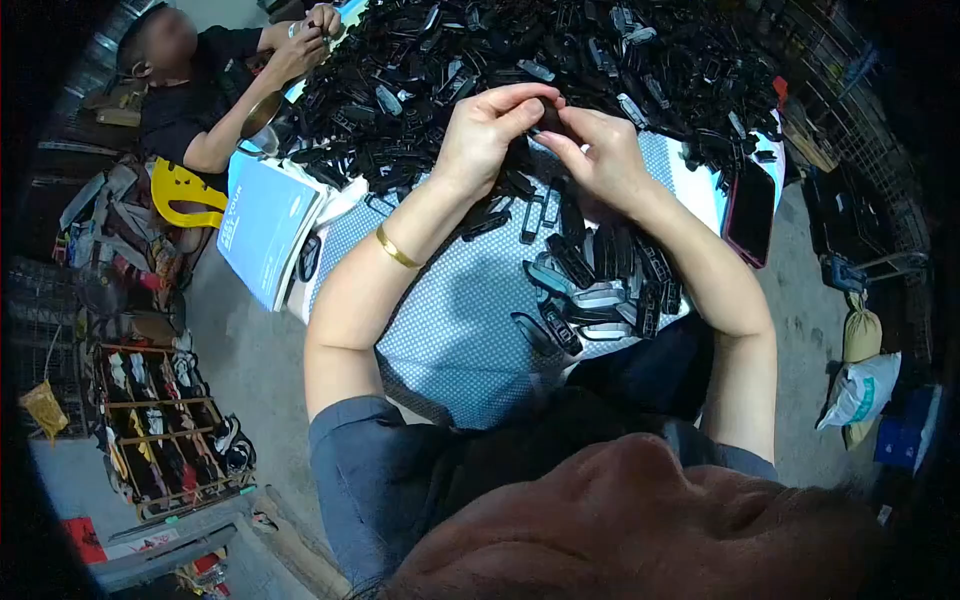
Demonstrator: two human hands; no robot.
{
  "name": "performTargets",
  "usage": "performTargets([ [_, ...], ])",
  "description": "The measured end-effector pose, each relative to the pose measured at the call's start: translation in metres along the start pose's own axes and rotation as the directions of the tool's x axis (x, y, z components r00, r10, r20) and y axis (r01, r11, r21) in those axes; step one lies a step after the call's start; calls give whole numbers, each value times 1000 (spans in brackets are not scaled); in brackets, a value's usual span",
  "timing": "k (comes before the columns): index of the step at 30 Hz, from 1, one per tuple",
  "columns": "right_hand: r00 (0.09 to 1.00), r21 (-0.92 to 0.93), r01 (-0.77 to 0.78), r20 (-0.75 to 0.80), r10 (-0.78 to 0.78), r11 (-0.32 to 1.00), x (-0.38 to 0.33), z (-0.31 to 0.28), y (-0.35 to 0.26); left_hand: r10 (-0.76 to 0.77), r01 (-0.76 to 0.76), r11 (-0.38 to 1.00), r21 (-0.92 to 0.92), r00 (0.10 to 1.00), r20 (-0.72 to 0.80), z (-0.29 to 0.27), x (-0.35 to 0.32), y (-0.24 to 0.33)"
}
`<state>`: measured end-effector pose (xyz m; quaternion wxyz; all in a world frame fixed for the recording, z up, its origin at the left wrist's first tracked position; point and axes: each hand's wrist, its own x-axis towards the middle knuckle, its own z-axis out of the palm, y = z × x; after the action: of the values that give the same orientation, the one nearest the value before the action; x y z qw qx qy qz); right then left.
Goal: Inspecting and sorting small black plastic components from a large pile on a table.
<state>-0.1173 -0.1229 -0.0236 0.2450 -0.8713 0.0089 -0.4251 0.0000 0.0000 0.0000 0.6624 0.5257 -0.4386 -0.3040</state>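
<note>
as two bare hands meet over the near edge of the big pile of cases [480, 55], the left hand [482, 137] and right hand [607, 150] pinch a small dark piece [537, 129] between thumbs and fingertips, a shared grip that likely steadies it for fine handling. it shows a pale glint, though most of its shape is hidden. a smaller batch of black and silver cases [600, 299] lies on the near side of the pile, on the desk [450, 325], probably placed for easy reach.
</note>
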Motion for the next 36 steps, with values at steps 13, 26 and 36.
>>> performTargets([
  [13,533,156,-232,846,-9,960,9,-26,21,119,-564,670,483,724,680,51,-52,24],
  [26,688,232,-693,499,528,683,21,-30,31,169,-381,-228,896,891,422,-12,34,-26],
  [36,653,502,-753,493,574,425,19,-26,21,14,-448,-184,875,889,458,-21,33,-15],
])
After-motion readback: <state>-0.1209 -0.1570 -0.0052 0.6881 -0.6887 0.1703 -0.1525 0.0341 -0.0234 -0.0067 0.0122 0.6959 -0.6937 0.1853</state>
